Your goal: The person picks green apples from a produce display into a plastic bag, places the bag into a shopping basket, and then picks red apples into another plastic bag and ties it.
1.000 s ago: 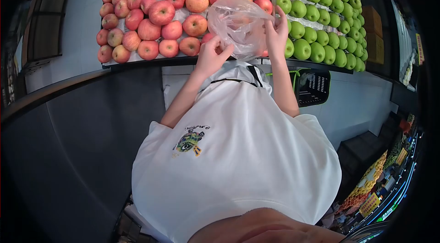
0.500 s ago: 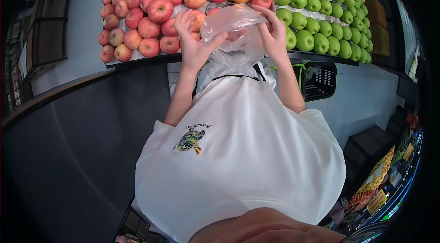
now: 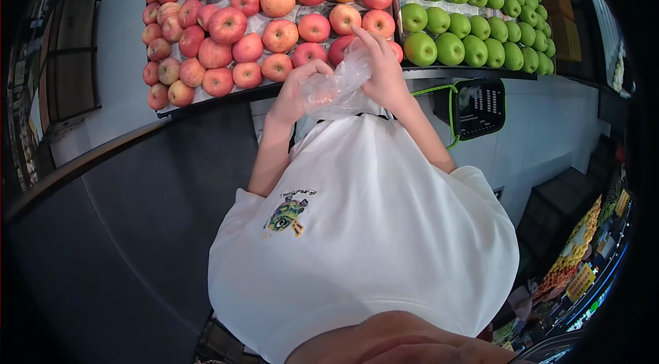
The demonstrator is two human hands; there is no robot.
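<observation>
A clear plastic bag (image 3: 336,93), crumpled, is held between my two hands in front of my chest, at the near edge of the red apples (image 3: 280,36). My left hand (image 3: 291,95) is on the left side of the picture, its fingers curled round the bag's left side. My right hand (image 3: 384,74) grips the bag's upper right part, with its fingers bent over the plastic. Whether anything lies inside the bag is hard to tell.
Rows of green apples (image 3: 449,49) lie right of the red ones, behind a divider. A black basket with green trim (image 3: 480,110) stands below the stand's front edge (image 3: 226,97). Brown boxes (image 3: 567,38) are at the far right.
The bag, spread wide between the hands before, is now bunched smaller and lower. Both hands have come closer together and my left fingers have closed on it. The view has shifted slightly.
</observation>
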